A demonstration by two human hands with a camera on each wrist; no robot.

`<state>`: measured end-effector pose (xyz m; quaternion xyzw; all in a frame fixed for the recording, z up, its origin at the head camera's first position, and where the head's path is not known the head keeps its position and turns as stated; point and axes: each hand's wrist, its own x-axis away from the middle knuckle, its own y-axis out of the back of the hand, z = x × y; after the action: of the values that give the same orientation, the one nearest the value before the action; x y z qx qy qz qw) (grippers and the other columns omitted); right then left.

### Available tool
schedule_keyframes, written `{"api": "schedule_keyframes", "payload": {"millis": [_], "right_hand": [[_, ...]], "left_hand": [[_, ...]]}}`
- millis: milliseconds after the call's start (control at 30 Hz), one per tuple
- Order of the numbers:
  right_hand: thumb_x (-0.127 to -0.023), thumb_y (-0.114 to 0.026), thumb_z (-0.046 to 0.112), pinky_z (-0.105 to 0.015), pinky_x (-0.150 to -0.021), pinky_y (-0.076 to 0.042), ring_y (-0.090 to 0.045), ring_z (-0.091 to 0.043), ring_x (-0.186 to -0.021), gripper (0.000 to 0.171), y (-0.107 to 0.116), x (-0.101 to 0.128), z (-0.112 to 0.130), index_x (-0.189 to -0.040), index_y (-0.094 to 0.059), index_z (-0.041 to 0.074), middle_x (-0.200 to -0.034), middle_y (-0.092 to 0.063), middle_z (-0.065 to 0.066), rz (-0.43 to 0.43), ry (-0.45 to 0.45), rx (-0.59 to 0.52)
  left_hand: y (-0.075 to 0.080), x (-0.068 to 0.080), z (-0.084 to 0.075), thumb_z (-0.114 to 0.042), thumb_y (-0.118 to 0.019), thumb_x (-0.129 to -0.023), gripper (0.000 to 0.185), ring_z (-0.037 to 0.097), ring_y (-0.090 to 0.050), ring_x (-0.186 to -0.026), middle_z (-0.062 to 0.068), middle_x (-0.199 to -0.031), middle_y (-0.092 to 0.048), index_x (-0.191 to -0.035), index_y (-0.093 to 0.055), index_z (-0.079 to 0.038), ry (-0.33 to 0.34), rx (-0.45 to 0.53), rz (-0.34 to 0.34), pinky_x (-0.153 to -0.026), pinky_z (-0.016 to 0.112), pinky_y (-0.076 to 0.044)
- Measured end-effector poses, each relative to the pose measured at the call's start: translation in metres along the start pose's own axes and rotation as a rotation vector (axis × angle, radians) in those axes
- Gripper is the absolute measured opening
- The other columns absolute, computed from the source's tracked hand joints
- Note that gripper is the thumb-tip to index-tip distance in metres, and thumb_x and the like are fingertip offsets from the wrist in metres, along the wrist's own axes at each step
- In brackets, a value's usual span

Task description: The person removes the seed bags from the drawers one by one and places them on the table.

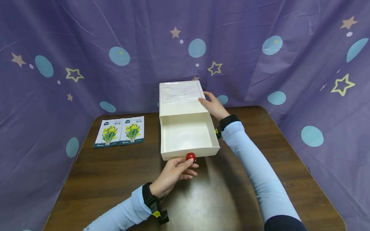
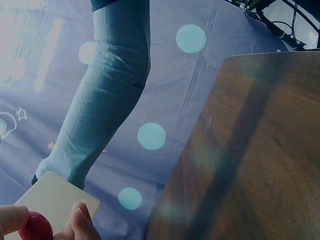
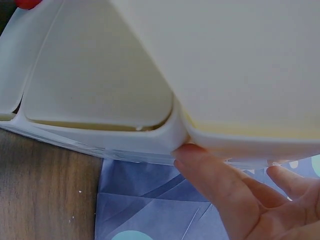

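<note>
A white drawer box (image 1: pixel 185 107) with clear film on its top has a shallow white drawer (image 1: pixel 188 133) pulled out toward me. Its front bears a round red knob (image 1: pixel 190 156), pinched between the thumb and fingers of my left hand (image 1: pixel 171 175). The left wrist view shows the same knob (image 2: pixel 36 226) at the lower left, with the drawer front (image 2: pixel 57 197) behind it. My right hand (image 1: pixel 214 106) rests against the box's upper right edge, thumb on top. Fairly straight fingers touch the box's edge in the right wrist view, near another closed drawer front (image 3: pixel 100 65).
Two seed packets (image 1: pixel 119 131) with yellow flowers lie on the wooden table (image 1: pixel 127 166), left of the box. A purple curtain (image 1: pixel 138 35) with stars and dots hangs close behind and along both sides.
</note>
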<state>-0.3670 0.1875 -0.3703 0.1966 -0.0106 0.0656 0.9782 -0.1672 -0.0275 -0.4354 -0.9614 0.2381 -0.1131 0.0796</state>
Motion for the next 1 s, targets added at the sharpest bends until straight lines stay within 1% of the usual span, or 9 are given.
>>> {"api": "schedule_keyframes", "payload": {"millis": [100, 233, 367, 533, 633, 700, 800, 867, 1000], "right_hand": [[-0.093, -0.049, 0.044, -0.049, -0.104, -0.03, -0.031, -0.029, -0.13, 0.067, 0.001, 0.0, 0.0, -0.147, -0.02, 0.017, -0.147, -0.027, -0.013, -0.003, 0.005, 0.018], [-0.093, -0.049, 0.046, -0.048, -0.102, -0.032, -0.034, -0.029, -0.128, 0.067, 0.002, -0.001, 0.0, -0.147, -0.021, 0.018, -0.145, -0.03, -0.013, -0.009, 0.005, 0.03], [-0.093, -0.05, 0.046, -0.048, -0.101, -0.033, -0.036, -0.029, -0.127, 0.067, 0.001, -0.001, 0.0, -0.147, -0.022, 0.018, -0.145, -0.031, -0.013, -0.01, -0.001, 0.035], [-0.093, -0.049, 0.045, -0.047, -0.102, -0.032, -0.035, -0.028, -0.128, 0.066, 0.0, -0.002, -0.002, -0.146, -0.023, 0.017, -0.145, -0.031, -0.013, -0.014, 0.015, 0.048], [-0.093, -0.05, 0.045, -0.046, -0.104, -0.03, -0.033, -0.028, -0.129, 0.066, 0.0, -0.002, -0.003, -0.146, -0.024, 0.016, -0.145, -0.031, -0.013, -0.012, 0.031, 0.055], [-0.093, -0.049, 0.044, -0.045, -0.105, -0.028, -0.031, -0.027, -0.13, 0.066, 0.001, -0.002, -0.004, -0.146, -0.024, 0.015, -0.145, -0.03, -0.013, -0.014, 0.039, 0.058], [-0.093, -0.049, 0.045, -0.045, -0.105, -0.028, -0.031, -0.028, -0.13, 0.066, 0.002, -0.003, -0.004, -0.146, -0.024, 0.014, -0.146, -0.029, -0.013, -0.019, 0.035, 0.061], [-0.093, -0.049, 0.044, -0.046, -0.102, -0.032, -0.035, -0.029, -0.127, 0.066, 0.002, -0.003, -0.004, -0.146, -0.024, 0.015, -0.145, -0.03, -0.013, -0.021, 0.029, 0.052], [-0.093, -0.05, 0.043, -0.047, -0.099, -0.036, -0.038, -0.029, -0.125, 0.065, 0.001, -0.002, -0.003, -0.146, -0.024, 0.015, -0.145, -0.03, -0.014, -0.023, 0.026, 0.036]], "left_hand": [[0.001, -0.003, -0.003, -0.033, -0.056, -0.092, 0.045, 0.02, -0.066, -0.084, 0.015, -0.106, -0.065, -0.119, -0.056, 0.003, -0.021, -0.002, -0.005, -0.073, 0.032, -0.054], [0.004, -0.012, -0.009, -0.034, -0.056, -0.092, 0.045, 0.02, -0.066, -0.083, 0.014, -0.105, -0.066, -0.12, -0.056, 0.001, -0.046, -0.004, -0.02, -0.073, 0.032, -0.054], [0.008, -0.026, -0.013, -0.034, -0.057, -0.092, 0.045, 0.019, -0.066, -0.081, 0.013, -0.106, -0.066, -0.12, -0.055, 0.001, -0.07, 0.01, -0.046, -0.071, 0.03, -0.055], [0.014, -0.047, -0.016, -0.032, -0.058, -0.092, 0.044, 0.019, -0.066, -0.08, 0.015, -0.105, -0.065, -0.119, -0.055, 0.002, -0.115, 0.036, -0.103, -0.07, 0.029, -0.054], [0.017, -0.057, -0.018, -0.032, -0.058, -0.092, 0.043, 0.019, -0.066, -0.079, 0.014, -0.103, -0.065, -0.118, -0.056, 0.003, -0.124, 0.047, -0.143, -0.071, 0.029, -0.054], [0.019, -0.064, -0.02, -0.032, -0.057, -0.092, 0.044, 0.019, -0.066, -0.079, 0.013, -0.102, -0.065, -0.117, -0.056, 0.005, -0.128, 0.05, -0.16, -0.071, 0.029, -0.055], [0.021, -0.074, -0.023, -0.032, -0.057, -0.092, 0.047, 0.02, -0.066, -0.079, 0.012, -0.102, -0.065, -0.118, -0.054, 0.006, -0.133, 0.055, -0.177, -0.071, 0.029, -0.055], [0.024, -0.081, -0.025, -0.033, -0.058, -0.092, 0.049, 0.021, -0.066, -0.079, 0.016, -0.105, -0.064, -0.119, -0.054, 0.008, -0.14, 0.055, -0.188, -0.071, 0.029, -0.055], [0.029, -0.093, -0.028, -0.034, -0.059, -0.091, 0.05, 0.022, -0.066, -0.079, 0.026, -0.114, -0.059, -0.117, -0.055, 0.008, -0.163, 0.044, -0.224, -0.072, 0.032, -0.055]]}}
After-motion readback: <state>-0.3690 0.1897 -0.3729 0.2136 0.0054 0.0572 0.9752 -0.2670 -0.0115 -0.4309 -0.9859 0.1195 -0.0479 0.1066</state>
